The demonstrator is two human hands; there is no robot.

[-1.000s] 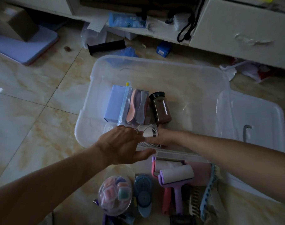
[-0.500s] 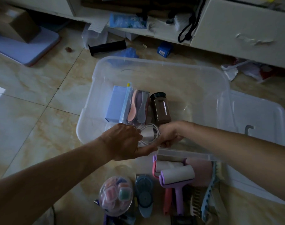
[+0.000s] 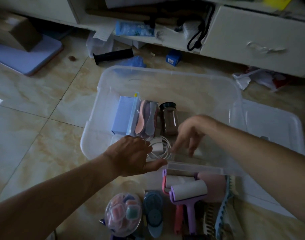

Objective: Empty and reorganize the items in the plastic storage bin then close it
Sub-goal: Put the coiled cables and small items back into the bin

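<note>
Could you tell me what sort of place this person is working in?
Probably a room in a home, on the floor: glossy beige marble-pattern floor tiles, a white cabinet with a drawer and cluttered low shelf behind, and household bits such as a purple-handled lint roller beside the clear plastic storage bin.

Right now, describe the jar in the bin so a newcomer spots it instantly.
Find the clear plastic bin on the tiled floor. Along its left half sits a row: a pale blue box, a zip pouch of insoles, then the jar. It is the only glass item, lying down, with a black lid and brown contents.
</note>
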